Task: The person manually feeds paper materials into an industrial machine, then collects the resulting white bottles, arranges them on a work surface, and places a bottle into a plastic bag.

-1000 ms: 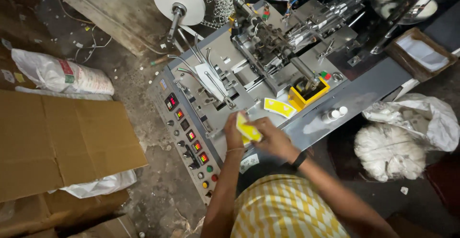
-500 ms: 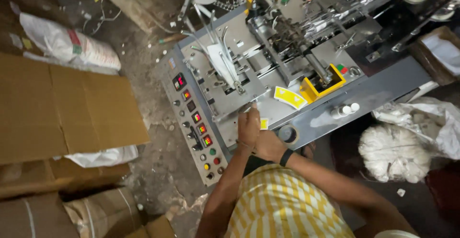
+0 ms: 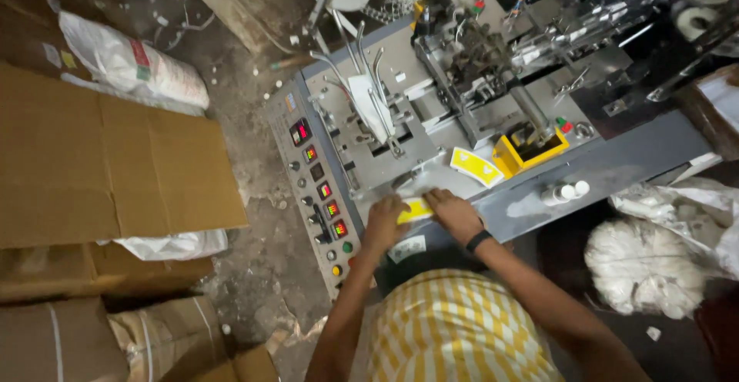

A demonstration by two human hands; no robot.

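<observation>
I have a yellow packet (image 3: 416,210) pinched between my two hands at the near edge of the machine (image 3: 431,120). My left hand (image 3: 385,226) grips its left end and my right hand (image 3: 454,213) closes on its right end, a dark band on that wrist. A second ago I held the packet up off the deck in my left hand; half a second ago it was coming down. Now it lies low against the grey plate, so the lift is over and the packet is being set or flattened here. Just beyond my right hand a second yellow packet (image 3: 475,167) lies flat, beside the yellow chute (image 3: 530,153). To my left runs the control panel (image 3: 319,190) with its red displays. Farther out are a flat carton (image 3: 108,166) and white sacks (image 3: 647,263).
</observation>
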